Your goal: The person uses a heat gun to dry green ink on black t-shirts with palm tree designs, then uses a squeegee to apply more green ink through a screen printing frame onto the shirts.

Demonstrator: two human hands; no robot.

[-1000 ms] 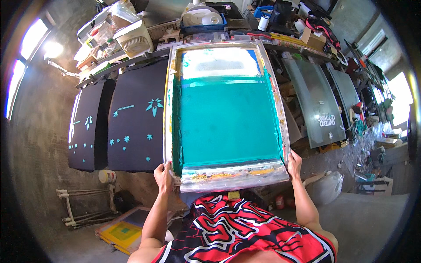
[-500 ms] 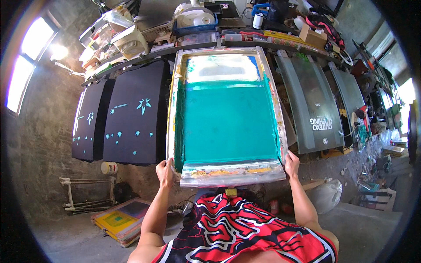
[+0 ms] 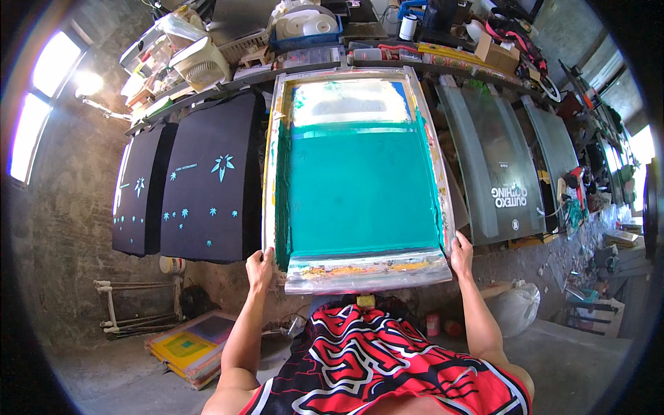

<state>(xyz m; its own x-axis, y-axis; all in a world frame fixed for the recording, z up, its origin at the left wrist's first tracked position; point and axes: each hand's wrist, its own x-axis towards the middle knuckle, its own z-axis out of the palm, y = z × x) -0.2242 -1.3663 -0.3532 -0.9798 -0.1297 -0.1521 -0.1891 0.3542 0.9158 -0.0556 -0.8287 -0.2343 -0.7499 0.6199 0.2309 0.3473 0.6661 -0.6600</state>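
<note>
A silk-screen printing frame (image 3: 448, 200) lies before me, its mesh coated with teal ink and a whitish patch showing at the far end. My left hand (image 3: 261, 268) is closed on the near left corner of the frame. On the near right corner, my right hand (image 3: 460, 255) grips the other side rail. Across the near end, between both hands, rests a long squeegee (image 3: 366, 271) with a metallic, ink-stained blade holder. Whatever lies beneath the frame is hidden.
To the left stand black fabric-covered boards (image 3: 211, 180) with light-blue leaf prints. Grey glass-like panels (image 3: 484, 159) with white lettering are on the right. Behind runs a cluttered shelf with a blue basket (image 3: 308, 40). Used screens (image 3: 190, 346) lie on the floor, near a white rack (image 3: 138, 304).
The frame's far end appears slightly higher in view, and the view has shifted a little. Both hands keep their hold on the frame's near corners.
</note>
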